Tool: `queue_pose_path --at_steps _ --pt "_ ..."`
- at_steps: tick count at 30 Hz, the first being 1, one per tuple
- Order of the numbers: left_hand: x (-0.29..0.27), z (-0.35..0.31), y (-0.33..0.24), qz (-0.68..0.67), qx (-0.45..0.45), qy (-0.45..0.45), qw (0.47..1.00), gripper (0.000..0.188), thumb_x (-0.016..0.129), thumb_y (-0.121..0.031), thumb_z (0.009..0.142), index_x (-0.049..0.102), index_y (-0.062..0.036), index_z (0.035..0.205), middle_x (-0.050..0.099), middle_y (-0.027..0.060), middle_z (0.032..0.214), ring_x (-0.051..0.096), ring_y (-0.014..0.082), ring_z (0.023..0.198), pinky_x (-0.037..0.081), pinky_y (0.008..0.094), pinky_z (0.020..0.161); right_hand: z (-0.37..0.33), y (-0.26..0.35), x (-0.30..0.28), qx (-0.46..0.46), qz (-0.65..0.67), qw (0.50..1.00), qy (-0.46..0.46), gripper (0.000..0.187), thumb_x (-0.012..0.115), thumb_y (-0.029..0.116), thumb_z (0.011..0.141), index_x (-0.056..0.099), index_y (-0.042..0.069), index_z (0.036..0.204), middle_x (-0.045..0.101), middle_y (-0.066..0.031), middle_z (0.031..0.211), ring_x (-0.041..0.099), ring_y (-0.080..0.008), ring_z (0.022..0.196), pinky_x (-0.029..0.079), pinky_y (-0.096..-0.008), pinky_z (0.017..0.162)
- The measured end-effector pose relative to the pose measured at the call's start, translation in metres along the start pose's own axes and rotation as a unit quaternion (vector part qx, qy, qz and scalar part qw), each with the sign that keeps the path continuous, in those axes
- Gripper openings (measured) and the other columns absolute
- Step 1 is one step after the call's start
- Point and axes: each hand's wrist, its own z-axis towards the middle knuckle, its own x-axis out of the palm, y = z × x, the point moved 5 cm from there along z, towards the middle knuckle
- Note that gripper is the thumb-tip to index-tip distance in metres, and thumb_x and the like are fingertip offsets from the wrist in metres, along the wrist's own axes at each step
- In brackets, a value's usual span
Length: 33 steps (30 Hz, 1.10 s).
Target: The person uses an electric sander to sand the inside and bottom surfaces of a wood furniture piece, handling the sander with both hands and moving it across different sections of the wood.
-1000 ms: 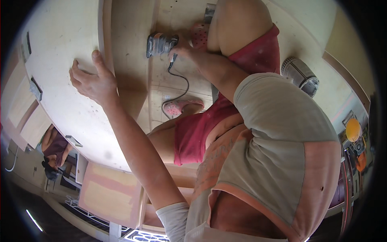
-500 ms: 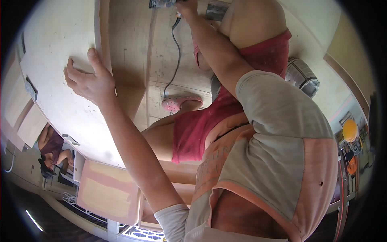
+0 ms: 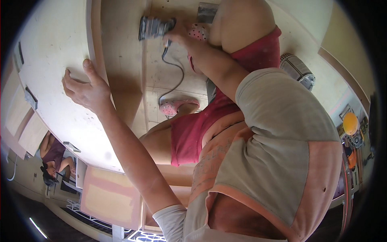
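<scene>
Your left hand (image 3: 86,88) lies over the white panel (image 3: 60,40) close to its right-hand edge, thumb and fingers spread wide with the fingertips bent; the palm faces away, so you cannot tell how much of it presses down, and your forearm hides the lower stretch of that edge. Your right hand (image 3: 177,34) is closed around a dark power sander (image 3: 155,28), held over the seam between the brown board (image 3: 121,44) and the pale wooden surface (image 3: 193,86), near their upper ends. Both hand and tool are blurred, so your finger positions are hard to make out, as is whether the sanding pad touches the wood. The black cord (image 3: 182,71) curves down to the lower pink clog (image 3: 171,107), where its further run is lost. Your knee overlaps a dark rectangular piece (image 3: 207,13), and your shoulder and shorts partly cover a tin (image 3: 298,69).
</scene>
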Motion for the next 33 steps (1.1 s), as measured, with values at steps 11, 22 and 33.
queue_pose_path --at_steps 11,22,33 --pt "0.002 0.000 -0.002 0.004 -0.019 0.012 1.000 0.076 0.052 -0.060 0.084 0.043 0.0011 0.128 0.040 0.0262 0.130 0.035 0.0378 0.125 0.034 0.0455 0.100 -0.042 -0.017 0.036 0.030 0.169 0.982 0.075 0.099 0.084 0.005 0.045 0.034 0.002 0.131 0.050 -0.0150 0.116 0.052 -0.0278 0.107 0.048 -0.0373 0.086" --pt "-0.003 -0.003 0.002 0.011 -0.024 0.026 0.999 0.076 0.049 -0.060 0.085 0.040 0.0012 0.130 0.038 0.0271 0.131 0.032 0.0380 0.127 0.033 0.0469 0.100 0.074 0.051 -0.027 -0.024 0.342 0.928 -0.147 0.049 0.073 0.018 0.074 0.050 0.001 0.112 0.058 -0.0147 0.101 0.061 -0.0226 0.087 0.053 -0.0346 0.069" --pt "0.002 -0.001 0.003 0.010 0.001 0.023 1.000 0.077 0.047 -0.061 0.086 0.040 0.0022 0.129 0.039 0.0274 0.130 0.032 0.0397 0.125 0.033 0.0476 0.099 0.112 0.021 -0.026 0.208 0.395 0.875 0.185 0.048 0.069 0.026 0.075 0.049 0.002 0.111 0.059 -0.0128 0.092 0.059 -0.0220 0.079 0.051 -0.0368 0.068"
